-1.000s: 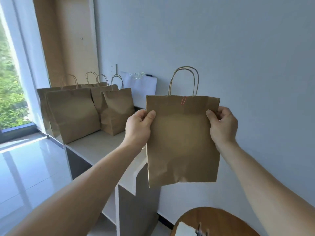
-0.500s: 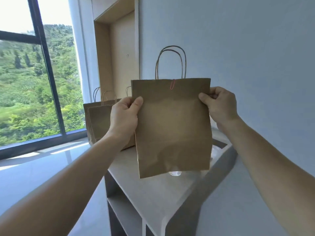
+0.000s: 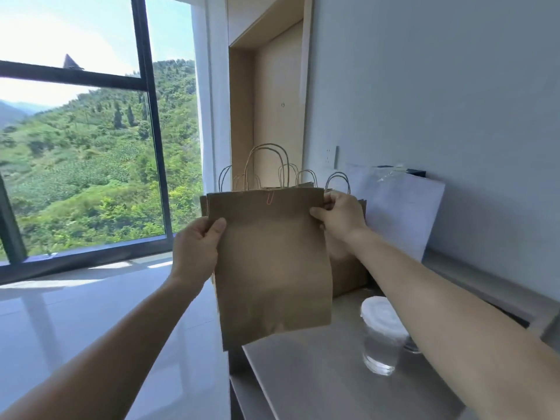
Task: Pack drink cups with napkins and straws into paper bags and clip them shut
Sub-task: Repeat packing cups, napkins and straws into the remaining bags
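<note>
On the table, nearest: clear lidded cup, right of centre and under the right forearm. Something else behind it is mostly hidden by the arm, can't tell what.

Above the table's near left corner, clear of the surface: paper bag, upright, held in the air by both hands.
- Left hand grips the left edge partway down, thumb on the front face, fingers behind.
- Right hand pinches the right edge just under the top corner.

Handling, my read:
- Thin kraft paper, light, semi-stiff. It holds a flat panel but creases easily, and a hard squeeze would crush it.
- Not slippery.
- Can't tell what's inside. If there's a drink in it, keep it upright and set it down base-first.
- Best grips: the side edges near the top, as now, or the twisted handles. Stay off the top centre, because a knock could slide the clip off.

Look: plain brown, no print, front slightly rumpled low down, bottom edge tilted. The mouth is folded flat and pinned by one red paper clip at top centre, with the two loop handles standing above it.

Further back on the table: a row of similar bags standing handles up. At the table's far right a white sheet leans on the wall.

Beyond the table's left end: window, green hillside outside.
</note>
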Motion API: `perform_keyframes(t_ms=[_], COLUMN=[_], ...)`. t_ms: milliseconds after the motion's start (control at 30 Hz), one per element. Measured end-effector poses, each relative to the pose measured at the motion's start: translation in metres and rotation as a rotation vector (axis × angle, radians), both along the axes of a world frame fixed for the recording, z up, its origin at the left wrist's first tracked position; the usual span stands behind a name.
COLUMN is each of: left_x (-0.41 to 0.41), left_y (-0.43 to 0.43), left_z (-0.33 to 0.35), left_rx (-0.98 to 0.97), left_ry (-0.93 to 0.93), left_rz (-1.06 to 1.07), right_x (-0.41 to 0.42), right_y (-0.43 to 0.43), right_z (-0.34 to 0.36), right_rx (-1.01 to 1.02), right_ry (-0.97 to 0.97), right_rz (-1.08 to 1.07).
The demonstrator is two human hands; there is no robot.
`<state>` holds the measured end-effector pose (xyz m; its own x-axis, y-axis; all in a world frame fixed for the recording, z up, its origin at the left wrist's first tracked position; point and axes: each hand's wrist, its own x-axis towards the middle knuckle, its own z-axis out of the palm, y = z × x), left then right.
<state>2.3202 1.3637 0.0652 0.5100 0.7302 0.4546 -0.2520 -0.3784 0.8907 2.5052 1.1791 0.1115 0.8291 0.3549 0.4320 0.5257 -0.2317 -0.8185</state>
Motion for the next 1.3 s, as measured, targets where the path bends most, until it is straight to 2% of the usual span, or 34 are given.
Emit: perform_keyframes(t_ms=[167,300,433,600,733,833,1067,1300], left_x=[0.015,0.035,0.057,0.075,0.086,0.088,0.088,0.094], left_y=[0.047,0.075,0.094,0.096,0.090,0.088,0.089,0.089], left_z=[-0.026,-0.050,-0.059,-0.070,-0.071,-0.068,-0.070,-0.079], left_rx=[0.091,0.114,0.133,0.153,0.142,0.129,0.155,0.179], left_ry=[0.113,0.215,0.206,0.197,0.164,0.146,0.139,0.221], left_rz=[0.017,0.004,0.010,-0.082,-0.123,-0.144,-0.147,-0.164], right_x=[0.026,0.047,0.065,0.082,0.088,0.090,0.089,0.080], right_y=[0.055,0.082,0.100,0.102,0.095,0.087,0.085,0.082], right_z=[-0.020,-0.025,-0.020,-0.019,-0.015,-0.009,-0.013,-0.023], right_rx=[-0.069,-0.267,-0.415,-0.457,-0.575,-0.630,-0.636,-0.591], right_ry=[0.062,-0.090,-0.238,-0.321,-0.458,-0.457,-0.430,-0.414], right_rz=[0.008,-0.063,-0.104,-0.150,-0.198,-0.183,-0.187,-0.187])
